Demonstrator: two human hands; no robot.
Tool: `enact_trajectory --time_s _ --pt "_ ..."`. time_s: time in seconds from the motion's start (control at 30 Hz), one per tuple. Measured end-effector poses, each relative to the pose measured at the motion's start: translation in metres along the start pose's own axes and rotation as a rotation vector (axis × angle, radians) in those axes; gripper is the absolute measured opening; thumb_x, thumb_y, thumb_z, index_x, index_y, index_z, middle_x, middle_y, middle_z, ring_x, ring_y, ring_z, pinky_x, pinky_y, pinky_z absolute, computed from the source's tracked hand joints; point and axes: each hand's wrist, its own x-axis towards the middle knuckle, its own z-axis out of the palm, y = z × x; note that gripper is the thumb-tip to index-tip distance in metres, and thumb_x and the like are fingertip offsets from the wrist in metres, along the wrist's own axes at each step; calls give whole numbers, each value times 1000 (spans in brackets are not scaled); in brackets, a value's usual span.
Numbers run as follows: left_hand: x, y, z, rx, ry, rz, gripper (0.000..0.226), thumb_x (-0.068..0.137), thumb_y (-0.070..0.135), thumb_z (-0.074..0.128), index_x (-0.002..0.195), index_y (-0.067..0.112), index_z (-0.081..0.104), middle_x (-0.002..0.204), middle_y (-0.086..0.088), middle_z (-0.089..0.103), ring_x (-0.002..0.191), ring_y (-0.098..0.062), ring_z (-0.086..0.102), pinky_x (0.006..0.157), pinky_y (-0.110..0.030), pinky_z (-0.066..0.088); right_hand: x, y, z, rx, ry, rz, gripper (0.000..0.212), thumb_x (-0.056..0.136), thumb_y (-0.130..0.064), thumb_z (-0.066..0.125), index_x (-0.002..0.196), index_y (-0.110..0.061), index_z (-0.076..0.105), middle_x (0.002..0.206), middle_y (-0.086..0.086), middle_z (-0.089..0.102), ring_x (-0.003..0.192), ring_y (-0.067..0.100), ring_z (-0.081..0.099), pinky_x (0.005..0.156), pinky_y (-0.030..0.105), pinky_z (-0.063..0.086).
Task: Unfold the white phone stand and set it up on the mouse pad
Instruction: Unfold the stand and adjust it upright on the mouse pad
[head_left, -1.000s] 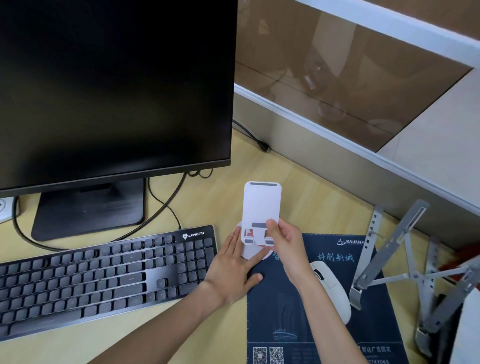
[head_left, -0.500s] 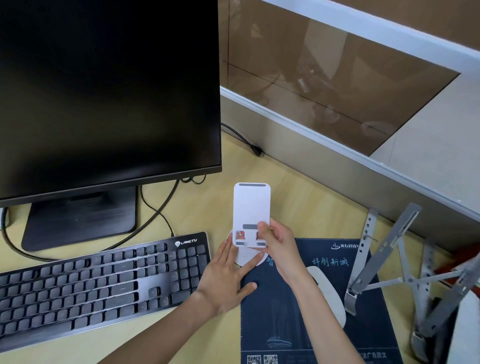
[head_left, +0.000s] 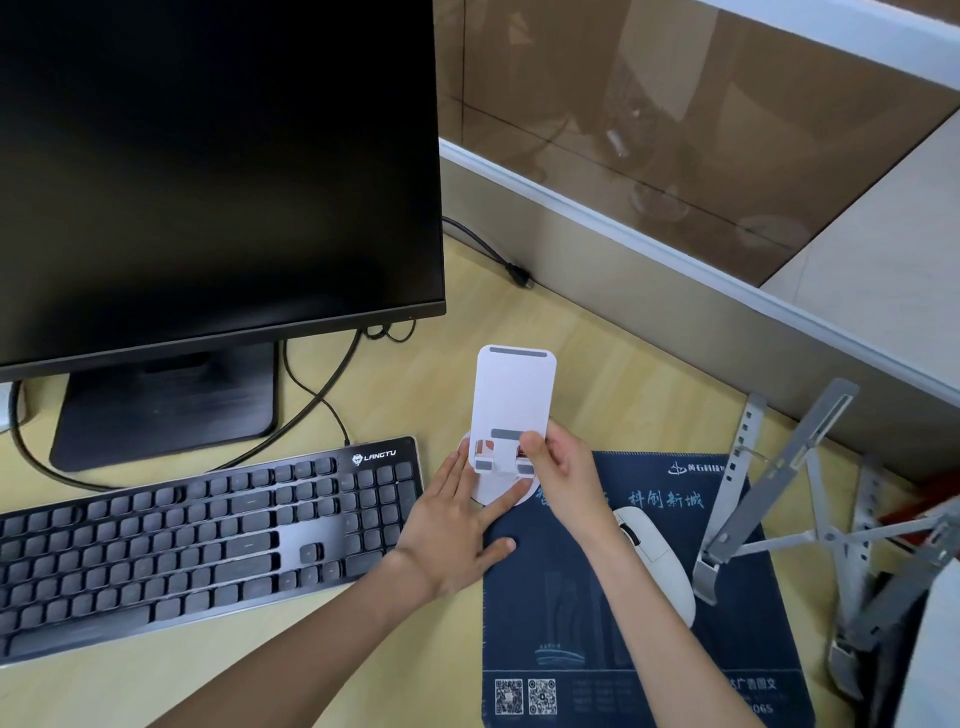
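The white phone stand stands unfolded, its back plate raised above a round white base that rests at the far left corner of the dark blue mouse pad. My left hand lies flat with fingers spread, fingertips pressing on the round base. My right hand pinches the lower right edge of the plate beside its two small support lips. The base is mostly hidden by the plate and my fingers.
A white mouse lies on the pad just right of my right wrist. A grey folding laptop stand sits at the pad's right edge. The black keyboard lies to the left, the monitor behind, and a partition wall beyond.
The stand and both hands keep the same grip and pose. Only the camera view has shifted slightly, so the scene sits a little differently in frame.
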Motion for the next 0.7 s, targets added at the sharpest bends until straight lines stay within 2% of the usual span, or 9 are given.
enact_trajectory --time_s 0.07,0.17,0.23,0.33,0.43,0.5,0.57,0.63,0.7 --pt "0 0 -1 -13 -2 -9 65 77 61 -7 138 42 -21 155 -28 -7 140 -35 -25 114 -42 -18 1 0 -1 -14 -5 6 43 78 -65 49 101 -32 63 98 -11 73 94 9 68 75 18 52" --pt "0 1 1 -47 45 -14 66 79 57 -8 143 44 -8 155 -26 2 143 -36 -16 113 -40 -19 2 0 -3 -20 -26 38 18 94 -36 45 99 -29 61 98 -9 70 88 2 66 77 18 51" --pt "0 0 1 -117 87 -17 60 84 52 4 143 44 13 153 -27 17 144 -39 -3 114 -39 -16 2 -3 -4 12 -22 60 15 96 -25 43 99 -23 58 96 -8 69 81 -3 65 74 15 51" --pt "-5 2 -4 -261 209 -2 46 89 34 28 130 36 50 145 -25 37 139 -43 23 116 -43 6 -3 -2 -6 81 61 103 22 96 -26 42 109 -15 57 99 -7 67 80 -3 65 73 19 53" --pt "-14 0 -8 -609 307 -104 36 86 7 41 107 19 67 146 -12 39 138 -32 30 113 -22 12 -11 9 -7 157 220 137 32 92 -30 40 111 -15 61 102 6 62 89 10 61 82 27 52" --pt "-15 -1 -11 -866 393 -271 37 81 -8 39 100 12 64 131 -5 56 124 -28 50 96 -15 31 -15 16 -6 204 263 188 31 92 -20 43 118 -15 59 113 6 63 103 15 60 95 32 47" --pt "-9 -2 -16 -1003 490 -398 48 82 -14 35 119 9 55 123 0 61 113 -26 58 83 -12 35 -15 21 -2 141 199 223 43 87 -5 45 126 -21 55 129 -2 60 120 10 54 103 33 42" --pt "1 -1 -23 -1081 479 -345 62 80 -15 36 130 21 43 131 1 54 116 -10 54 86 -5 33 -15 21 5 -19 121 194 57 80 8 40 121 -28 54 126 -12 59 117 -3 52 99 23 42" --pt "10 2 -26 -1093 410 -217 67 74 -13 37 124 33 41 126 4 50 107 5 51 84 1 32 -15 16 13 -176 45 162 59 79 10 39 111 -39 49 113 -25 54 104 -14 52 86 5 39"
